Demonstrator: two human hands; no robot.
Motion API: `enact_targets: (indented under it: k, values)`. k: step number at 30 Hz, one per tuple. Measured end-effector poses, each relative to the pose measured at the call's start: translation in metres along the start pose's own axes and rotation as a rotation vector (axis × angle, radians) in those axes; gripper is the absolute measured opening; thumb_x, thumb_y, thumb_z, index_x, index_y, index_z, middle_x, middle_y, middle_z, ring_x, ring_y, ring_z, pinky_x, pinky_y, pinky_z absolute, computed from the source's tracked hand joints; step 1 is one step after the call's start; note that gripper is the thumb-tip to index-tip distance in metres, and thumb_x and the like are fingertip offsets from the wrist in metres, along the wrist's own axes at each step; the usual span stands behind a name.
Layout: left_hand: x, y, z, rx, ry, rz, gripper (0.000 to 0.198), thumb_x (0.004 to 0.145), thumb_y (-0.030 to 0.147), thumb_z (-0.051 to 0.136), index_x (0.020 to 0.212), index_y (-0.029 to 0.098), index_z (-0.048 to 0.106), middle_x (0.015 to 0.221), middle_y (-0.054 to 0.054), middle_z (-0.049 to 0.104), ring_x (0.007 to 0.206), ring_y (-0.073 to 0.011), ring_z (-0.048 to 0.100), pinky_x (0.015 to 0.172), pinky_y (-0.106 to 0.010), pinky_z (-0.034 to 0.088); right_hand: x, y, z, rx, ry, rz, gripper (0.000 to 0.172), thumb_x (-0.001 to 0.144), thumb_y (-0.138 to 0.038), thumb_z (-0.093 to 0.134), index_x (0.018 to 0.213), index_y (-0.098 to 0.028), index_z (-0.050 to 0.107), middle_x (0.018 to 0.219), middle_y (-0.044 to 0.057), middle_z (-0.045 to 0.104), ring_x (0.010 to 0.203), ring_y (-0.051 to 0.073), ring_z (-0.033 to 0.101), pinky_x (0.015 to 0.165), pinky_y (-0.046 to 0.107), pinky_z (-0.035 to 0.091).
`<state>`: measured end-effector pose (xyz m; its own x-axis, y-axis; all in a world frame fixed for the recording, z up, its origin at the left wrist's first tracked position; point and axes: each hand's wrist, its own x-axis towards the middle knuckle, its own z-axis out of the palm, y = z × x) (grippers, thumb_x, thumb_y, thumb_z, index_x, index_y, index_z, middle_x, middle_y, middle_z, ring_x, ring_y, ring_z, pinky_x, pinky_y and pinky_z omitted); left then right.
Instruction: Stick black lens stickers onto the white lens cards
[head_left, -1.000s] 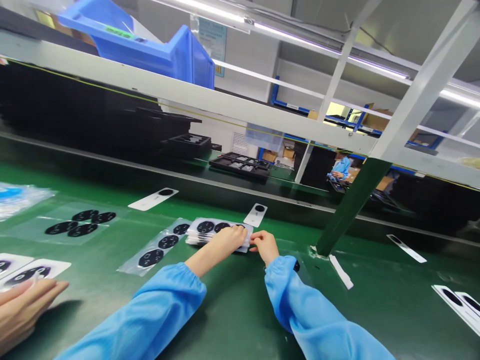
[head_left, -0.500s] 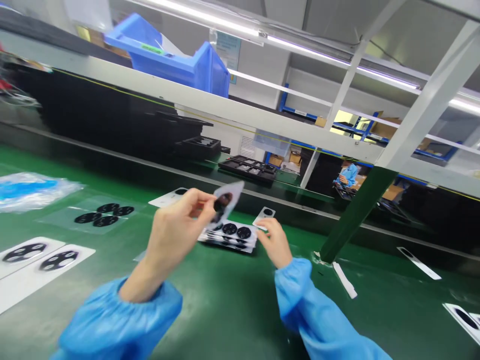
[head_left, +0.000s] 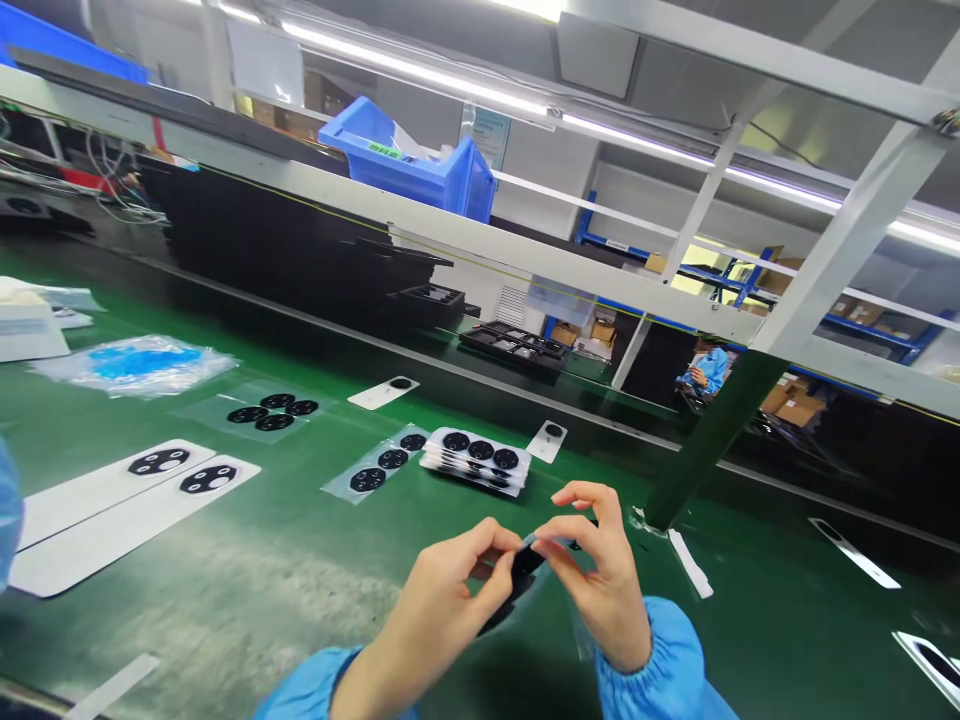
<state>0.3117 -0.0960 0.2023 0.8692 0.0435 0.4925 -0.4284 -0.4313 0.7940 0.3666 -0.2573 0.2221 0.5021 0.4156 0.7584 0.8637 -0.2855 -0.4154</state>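
Between my two hands is a clear film sheet (head_left: 517, 597) with black discs on it, tilted above the green table. My left hand (head_left: 450, 590) pinches its upper edge between thumb and fingers. The thumb and index finger of my right hand (head_left: 596, 570) close on the same edge, just beside the left fingertips; its other fingers are raised. Beyond my hands lies a stack of white-backed sheets (head_left: 474, 462) with black discs. Just left of the stack is another clear film strip (head_left: 380, 460) bearing black discs.
Long white cards (head_left: 105, 540) with black lens-shaped pieces lie at left, near a clear sheet of black discs (head_left: 274, 411) and a plastic bag (head_left: 142, 362) with blue contents. Small white cards sit at the back. A green post (head_left: 712, 440) rises at right beside a white strip (head_left: 690, 563).
My left hand has brought the disc sheet down and nearer to me, away from the stack. My right hand has left the stack's side and taken hold of the sheet too. The view has shifted left.
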Motion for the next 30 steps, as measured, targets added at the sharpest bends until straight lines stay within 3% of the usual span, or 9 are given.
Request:
enact_targets:
  k: [11,30]
  values:
    - [-0.008,0.007,0.008,0.069,0.024,0.088,0.017,0.083,0.018,0.043,0.079,0.022,0.059,0.069,0.004,0.068,0.057,-0.0078,0.064,0.054,-0.013,0.05,-0.013,-0.001,-0.003,0.053,0.009,-0.065,0.023,0.085,-0.008,0.056,0.089,-0.029,0.063,0.1,0.003,0.048,0.095,0.019,0.051,0.08,0.034,0.046]
    - [-0.008,0.006,0.006,0.083,0.0,0.047,0.018,0.082,0.017,0.043,0.079,0.021,0.059,0.069,0.003,0.068,0.056,-0.0089,0.062,0.047,-0.013,0.046,-0.015,0.004,0.003,0.064,0.005,-0.056,0.02,0.086,-0.01,0.054,0.088,-0.028,0.061,0.098,0.004,0.049,0.091,0.019,0.052,0.077,0.036,0.048]
